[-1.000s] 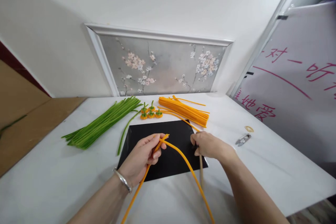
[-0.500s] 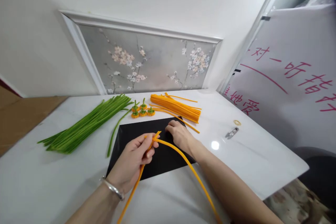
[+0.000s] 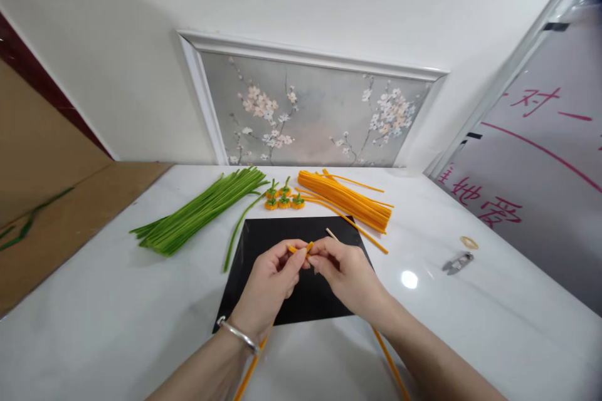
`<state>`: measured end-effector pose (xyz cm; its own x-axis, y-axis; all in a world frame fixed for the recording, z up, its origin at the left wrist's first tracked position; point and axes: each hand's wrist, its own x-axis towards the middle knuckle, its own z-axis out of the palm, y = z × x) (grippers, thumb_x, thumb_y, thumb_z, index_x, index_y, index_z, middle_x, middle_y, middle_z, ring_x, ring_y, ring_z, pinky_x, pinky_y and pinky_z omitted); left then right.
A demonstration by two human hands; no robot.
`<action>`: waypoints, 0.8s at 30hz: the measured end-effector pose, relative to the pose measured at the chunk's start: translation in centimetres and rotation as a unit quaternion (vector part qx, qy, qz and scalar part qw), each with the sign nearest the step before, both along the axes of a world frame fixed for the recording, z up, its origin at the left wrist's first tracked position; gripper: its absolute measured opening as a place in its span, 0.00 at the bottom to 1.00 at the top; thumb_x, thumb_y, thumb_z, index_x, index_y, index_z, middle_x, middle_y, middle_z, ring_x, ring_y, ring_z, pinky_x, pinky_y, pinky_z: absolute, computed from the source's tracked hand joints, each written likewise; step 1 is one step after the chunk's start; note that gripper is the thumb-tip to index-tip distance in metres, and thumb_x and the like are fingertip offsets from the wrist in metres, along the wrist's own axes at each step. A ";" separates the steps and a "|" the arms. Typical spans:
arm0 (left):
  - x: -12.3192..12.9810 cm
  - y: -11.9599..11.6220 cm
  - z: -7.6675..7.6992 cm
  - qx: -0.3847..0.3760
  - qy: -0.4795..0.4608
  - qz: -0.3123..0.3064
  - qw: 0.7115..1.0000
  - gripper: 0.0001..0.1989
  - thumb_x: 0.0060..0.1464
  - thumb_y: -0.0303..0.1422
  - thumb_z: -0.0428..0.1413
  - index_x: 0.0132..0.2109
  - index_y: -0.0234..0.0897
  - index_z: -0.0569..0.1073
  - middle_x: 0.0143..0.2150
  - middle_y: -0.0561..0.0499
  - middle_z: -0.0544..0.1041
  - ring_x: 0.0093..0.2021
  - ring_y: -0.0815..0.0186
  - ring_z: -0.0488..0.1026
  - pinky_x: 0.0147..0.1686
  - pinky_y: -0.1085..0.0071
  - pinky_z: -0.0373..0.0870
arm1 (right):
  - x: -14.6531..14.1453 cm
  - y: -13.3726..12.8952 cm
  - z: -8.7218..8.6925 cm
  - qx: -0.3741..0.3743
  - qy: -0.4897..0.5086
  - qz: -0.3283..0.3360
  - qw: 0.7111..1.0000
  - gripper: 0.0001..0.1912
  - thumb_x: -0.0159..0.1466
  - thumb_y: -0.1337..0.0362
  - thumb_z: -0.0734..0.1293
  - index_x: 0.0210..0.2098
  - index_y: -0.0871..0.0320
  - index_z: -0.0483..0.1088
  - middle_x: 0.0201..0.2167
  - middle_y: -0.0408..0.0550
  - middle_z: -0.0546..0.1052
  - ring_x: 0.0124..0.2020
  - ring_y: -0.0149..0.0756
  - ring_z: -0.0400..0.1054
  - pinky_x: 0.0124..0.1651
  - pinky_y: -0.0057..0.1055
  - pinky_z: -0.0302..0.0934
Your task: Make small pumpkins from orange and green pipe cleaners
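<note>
Over the black mat [image 3: 263, 285], my left hand [image 3: 275, 276] pinches crossed orange pipe cleaners [image 3: 302, 249], whose long ends hang down past both wrists. My right hand [image 3: 345, 269] meets it at the crossing, its fingers closed on the orange strands. A thin pale stick [image 3: 332, 234] pokes out above the right fingers; its lower part is hidden. Behind the mat stand several small orange pumpkin shapes with green tops [image 3: 284, 200].
A green pipe cleaner bundle [image 3: 197, 213] lies left, an orange bundle [image 3: 345, 200] at the back right. Small metal snips [image 3: 458, 263] and a yellowish band [image 3: 469, 242] rest on the white table [image 3: 451, 332]. One loose green stem [image 3: 237, 232] lies beside the mat.
My right hand has come back from the mat to my left hand, and a pale stick now shows at its fingers. The view has shifted left.
</note>
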<state>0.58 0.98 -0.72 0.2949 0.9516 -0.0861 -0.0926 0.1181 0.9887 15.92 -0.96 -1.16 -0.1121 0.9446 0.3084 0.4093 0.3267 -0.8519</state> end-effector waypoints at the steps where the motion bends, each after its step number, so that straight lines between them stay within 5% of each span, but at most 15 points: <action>1: 0.0 0.1 0.1 -0.009 -0.011 0.009 1.000 0.16 0.52 0.43 0.60 0.42 0.35 0.73 0.27 0.56 0.68 0.19 0.79 0.52 0.16 0.80 0.44 | -0.1 0.0 -0.1 0.030 -0.012 -0.009 0.999 0.08 0.65 0.67 0.61 0.37 0.55 0.73 0.26 0.41 0.75 0.23 0.28 0.66 0.27 0.25 0.60; 6: -0.1 0.1 0.1 -0.051 -0.051 0.024 0.997 0.17 0.50 0.41 0.62 0.42 0.34 0.73 0.28 0.56 0.68 0.19 0.80 0.50 0.17 0.80 0.44 | -0.7 -0.2 -0.3 0.089 -0.020 -0.054 0.994 0.09 0.66 0.67 0.60 0.38 0.55 0.73 0.33 0.45 0.78 0.32 0.32 0.70 0.36 0.28 0.63; 13: 0.2 -0.2 0.3 -0.012 -0.028 0.032 0.999 0.13 0.52 0.40 0.60 0.36 0.33 0.72 0.29 0.55 0.69 0.21 0.79 0.56 0.19 0.80 0.52 | -0.9 0.0 -0.8 0.083 -0.028 -0.095 0.992 0.09 0.66 0.66 0.60 0.30 0.57 0.67 0.26 0.43 0.70 0.26 0.30 0.63 0.28 0.26 0.56; 24: 0.3 -1.0 0.7 -0.033 -0.039 0.022 0.998 0.14 0.52 0.41 0.60 0.41 0.36 0.73 0.29 0.56 0.68 0.18 0.79 0.51 0.16 0.81 0.46 | -1.2 -0.3 0.1 0.015 0.068 -0.063 0.996 0.08 0.65 0.61 0.61 0.31 0.57 0.67 0.21 0.38 0.67 0.20 0.26 0.56 0.23 0.23 0.51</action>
<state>0.87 0.01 -0.03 0.2602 0.9571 -0.1276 -0.1748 0.1767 0.9686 14.67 -1.29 -1.10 0.0521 0.9385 0.3412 0.3302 0.3063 -0.8928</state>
